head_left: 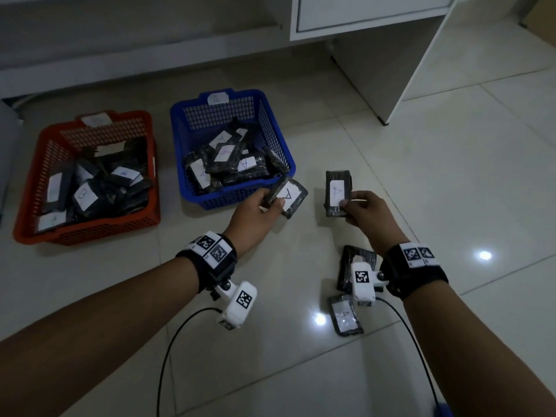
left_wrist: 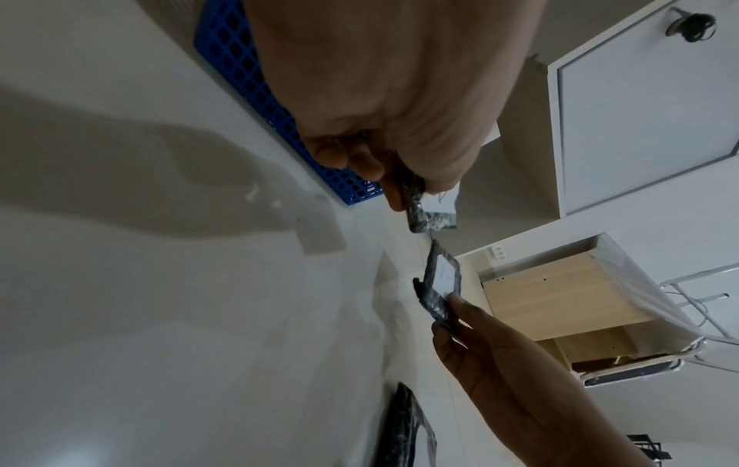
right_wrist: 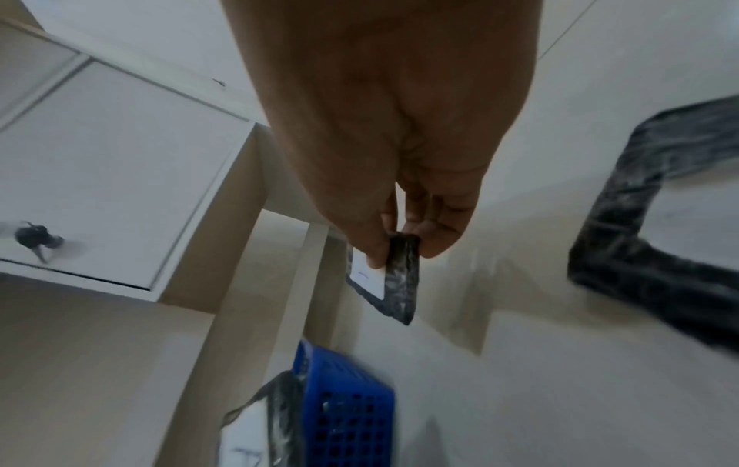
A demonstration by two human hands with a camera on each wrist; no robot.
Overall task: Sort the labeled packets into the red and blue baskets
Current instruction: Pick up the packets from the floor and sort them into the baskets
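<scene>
My left hand (head_left: 264, 203) pinches a black packet labelled A (head_left: 290, 195) just beside the near right corner of the blue basket (head_left: 272, 124). My right hand (head_left: 359, 207) holds a second black packet labelled A (head_left: 337, 189) upright, further right, above the floor. In the left wrist view my left hand's packet (left_wrist: 420, 208) hangs below my fingers (left_wrist: 360, 161), with the right hand's packet (left_wrist: 442, 284) beyond. The right wrist view shows the thumb and fingers pinching the packet (right_wrist: 393, 278). The red basket (head_left: 33, 182) at left holds several packets labelled B; the blue one holds several labelled A.
Two more black packets lie on the tiled floor near my right wrist, one plain (head_left: 346, 266) and one labelled A (head_left: 346, 316). A white cabinet (head_left: 376, 13) stands behind, with an upright white panel (head_left: 421, 61) at right. Cables trail from both wrist cameras.
</scene>
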